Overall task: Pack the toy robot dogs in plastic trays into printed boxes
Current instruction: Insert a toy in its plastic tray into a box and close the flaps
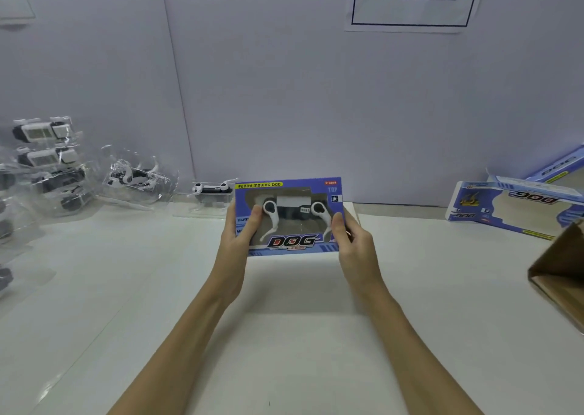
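Both hands hold a blue printed box (289, 217) up over the white counter (300, 335), its window facing the camera, with a black and white toy dog (292, 214) visible inside. The left hand (241, 234) grips the box's left edge, thumb curled onto the front beside the window; the right hand (354, 240) grips the right edge the same way. The fingers behind the box are hidden.

In front of the box, toward the person, the counter lies bare and wide between the forearms. Just behind the box's left corner stands a toy dog in a clear tray (210, 193), near the wall (268, 98). Farther left, more trays in crinkled plastic (136, 177) and a stack of them (47, 161) crowd the counter's left edge; the lowest are cut off and blurred. At the right, flat blue boxes (512, 202) lie near the wall, partly cut off by the frame, and a brown carton (559, 272) juts in from the right edge. A paper sign (414, 0) on the wall is cropped at the top.
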